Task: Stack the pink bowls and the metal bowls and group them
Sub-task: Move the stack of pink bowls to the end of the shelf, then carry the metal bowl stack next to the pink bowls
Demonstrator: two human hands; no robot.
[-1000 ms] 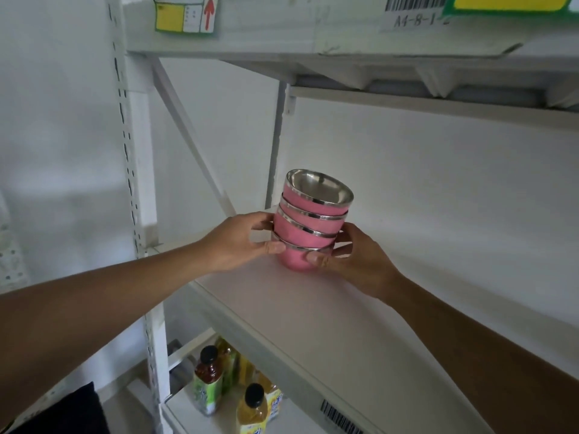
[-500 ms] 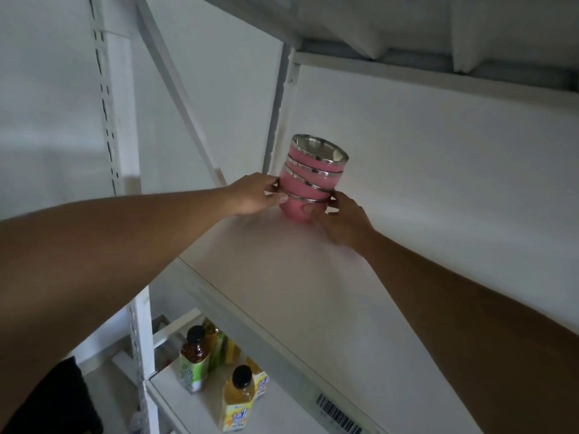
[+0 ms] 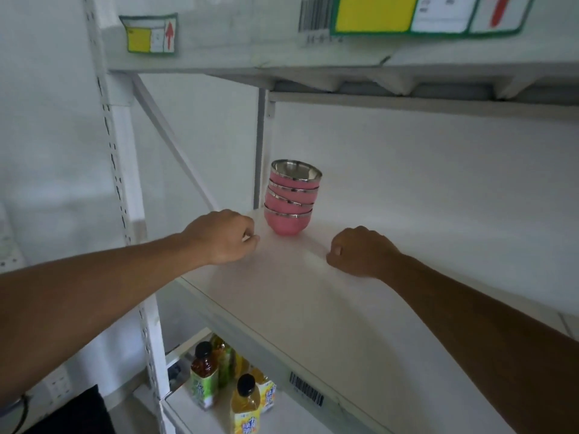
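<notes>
A stack of pink bowls (image 3: 289, 202) with shiny metal rims and a metal inside stands upright on the white shelf (image 3: 313, 296), near its back left corner. The stack leans a little to the right. My left hand (image 3: 224, 236) hovers just left of and in front of the stack, fingers curled shut, holding nothing. On the right, my right hand (image 3: 360, 252) rests above the shelf in front of the stack, also curled shut and apart from the bowls.
A white upright post (image 3: 125, 183) with slots and a diagonal brace stand at the left. The shelf above (image 3: 313, 61) carries yellow labels and a barcode. Several drink bottles (image 3: 205, 377) sit on the shelf below.
Both hands have let go of the pink bowl stack and drawn back toward me. The stack now stands on its own on the shelf.
</notes>
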